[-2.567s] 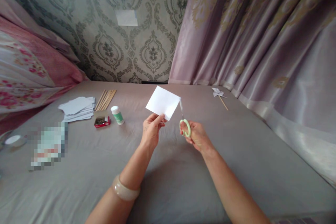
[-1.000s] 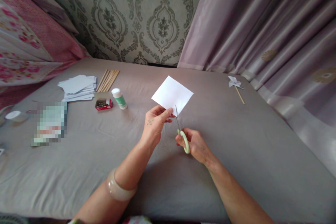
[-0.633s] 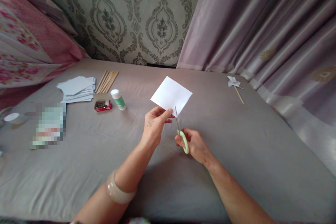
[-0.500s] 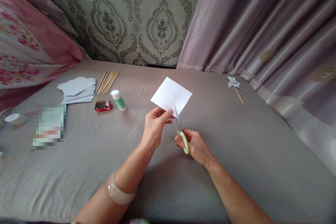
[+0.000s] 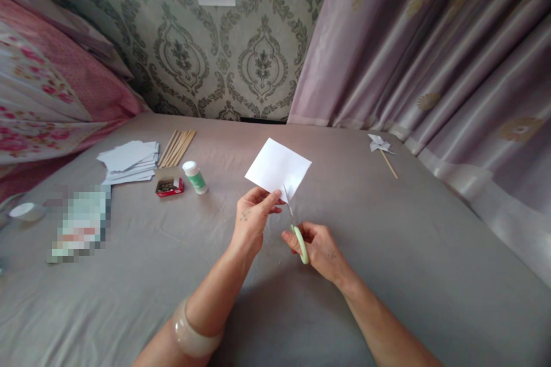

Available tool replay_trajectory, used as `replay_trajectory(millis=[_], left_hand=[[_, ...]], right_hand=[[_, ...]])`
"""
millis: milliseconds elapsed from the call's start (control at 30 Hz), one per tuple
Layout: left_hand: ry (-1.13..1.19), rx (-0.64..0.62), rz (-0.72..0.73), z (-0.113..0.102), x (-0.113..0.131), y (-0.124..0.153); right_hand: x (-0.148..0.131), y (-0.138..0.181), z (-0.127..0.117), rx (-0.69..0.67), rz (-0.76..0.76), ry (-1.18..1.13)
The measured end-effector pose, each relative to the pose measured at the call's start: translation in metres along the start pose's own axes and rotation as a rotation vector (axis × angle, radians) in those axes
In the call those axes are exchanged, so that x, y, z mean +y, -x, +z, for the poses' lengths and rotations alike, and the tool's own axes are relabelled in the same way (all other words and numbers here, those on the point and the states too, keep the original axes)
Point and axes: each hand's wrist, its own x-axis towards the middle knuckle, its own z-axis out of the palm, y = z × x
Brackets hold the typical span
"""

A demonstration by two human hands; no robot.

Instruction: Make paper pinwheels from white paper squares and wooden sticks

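My left hand (image 5: 252,218) pinches the near corner of a white square of paper (image 5: 278,169) and holds it up over the grey bed sheet (image 5: 387,252). Gripped in my right hand (image 5: 321,249) are scissors with pale green handles (image 5: 300,242). Their blades (image 5: 288,203) point up and away from me into the paper's lower edge, just right of my left thumb. A pale bangle (image 5: 191,335) sits on my left forearm.
At the back left lie a stack of white paper squares (image 5: 129,160), a bundle of wooden sticks (image 5: 176,146), a small red box (image 5: 169,186) and a white-capped glue bottle (image 5: 195,176). A finished paper pinwheel on a stick (image 5: 381,149) lies by the curtain (image 5: 430,57). Floral bedding (image 5: 43,97) is piled left.
The scissors moved from the paper's right corner to its lower edge, blades now in the paper. Both hands have come a little nearer to me since the earliest frame.
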Motion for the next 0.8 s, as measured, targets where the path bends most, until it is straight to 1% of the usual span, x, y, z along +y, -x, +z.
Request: replay_trajectory(millis=[333, 600, 800], left_hand=[[-0.013, -0.024, 0.025, -0.0011, -0.0018, -0.001], [-0.008, -0.022, 0.018, -0.0005, 0.0001, -0.0003], [-0.023, -0.07, 0.008, 0.0007, -0.0033, 0.0009]], right_hand=[[0.0047, -0.0025, 0.0006, 0.032, -0.009, 0.04], [0.004, -0.0029, 0.0012, 0.054, 0.001, 0.044], [-0.0002, -0.0025, 0.0005, 0.066, 0.003, 0.029]])
